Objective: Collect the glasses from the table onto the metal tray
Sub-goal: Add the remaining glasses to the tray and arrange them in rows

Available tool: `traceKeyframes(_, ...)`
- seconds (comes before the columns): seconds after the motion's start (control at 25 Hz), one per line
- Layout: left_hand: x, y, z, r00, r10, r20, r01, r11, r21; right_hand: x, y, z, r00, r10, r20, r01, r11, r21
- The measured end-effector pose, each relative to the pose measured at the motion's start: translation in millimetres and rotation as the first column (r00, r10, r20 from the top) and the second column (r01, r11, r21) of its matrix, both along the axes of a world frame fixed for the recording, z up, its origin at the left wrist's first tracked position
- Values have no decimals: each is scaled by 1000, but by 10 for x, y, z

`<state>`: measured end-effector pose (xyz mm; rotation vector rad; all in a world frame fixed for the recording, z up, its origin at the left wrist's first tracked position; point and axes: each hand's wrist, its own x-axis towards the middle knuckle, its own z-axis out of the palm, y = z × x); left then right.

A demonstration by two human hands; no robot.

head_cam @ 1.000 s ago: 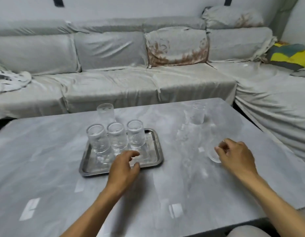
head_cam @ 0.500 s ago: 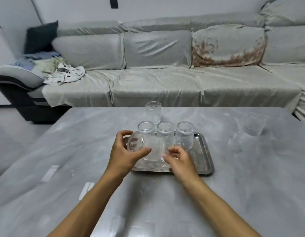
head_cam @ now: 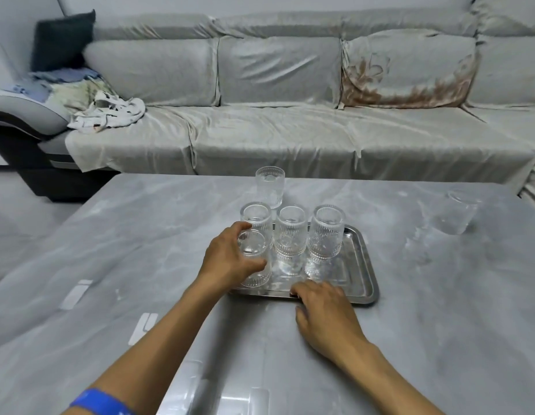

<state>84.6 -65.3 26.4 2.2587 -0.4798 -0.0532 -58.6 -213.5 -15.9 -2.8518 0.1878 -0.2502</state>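
A metal tray (head_cam: 360, 271) lies on the grey marble table (head_cam: 140, 241). Three ribbed clear glasses stand in a row at its back: left (head_cam: 255, 218), middle (head_cam: 290, 232), right (head_cam: 326, 232). My left hand (head_cam: 227, 259) grips a fourth glass (head_cam: 255, 256) upright at the tray's front left corner. My right hand (head_cam: 323, 313) rests at the tray's near edge, fingers curled, holding nothing. Another glass (head_cam: 270, 187) stands on the table just behind the tray. One more glass (head_cam: 456, 214) stands on the table far right.
A grey covered sofa (head_cam: 290, 136) runs along the table's far side, with crumpled clothes (head_cam: 107, 112) at its left end. The table's left edge drops to the floor (head_cam: 17, 211). A blue band (head_cam: 101, 404) is on my left wrist.
The glass, held tilted in both hands half a second ago, now stands upright on the tray's front left in my left hand. My right hand has let go and drawn back to the tray's near edge.
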Motion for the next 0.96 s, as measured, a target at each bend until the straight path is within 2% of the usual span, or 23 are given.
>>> traceKeyframes(0.16,-35,83,80,998,-54,-18,55,995,88,-12,2,20,1000,6,2,-6,1000,13)
traceKeyframes(0.24,-58,159,136,998,-42,-45,43,999,20,-11,-18,75,1000,27,11,-28,999,46)
traceKeyframes(0.36,92,124,323,996,59,69,-54,996,-74,58,-103,237,995,38,91,-50,989,138)
traceKeyframes(0.48,431,-204,610,979,35,202,-44,998,43,124,-156,361,989,33,146,-62,979,195)
traceKeyframes(0.6,857,-706,711,958,-66,278,-6,968,250,127,-184,278,986,57,160,-92,970,225)
traceKeyframes(0.68,1118,-983,667,961,-104,256,-7,917,399,122,-202,210,987,87,137,-116,968,223)
traceKeyframes(0.8,1437,-1265,477,976,-128,174,14,843,538,166,-257,178,984,105,143,-140,955,260)
traceKeyframes(0.88,1549,-1334,349,976,-134,171,16,829,559,203,-289,195,981,101,167,-143,953,265)
traceKeyframes(0.96,1586,-1324,279,969,-96,226,-28,871,490,204,-304,198,981,92,171,-136,955,265)
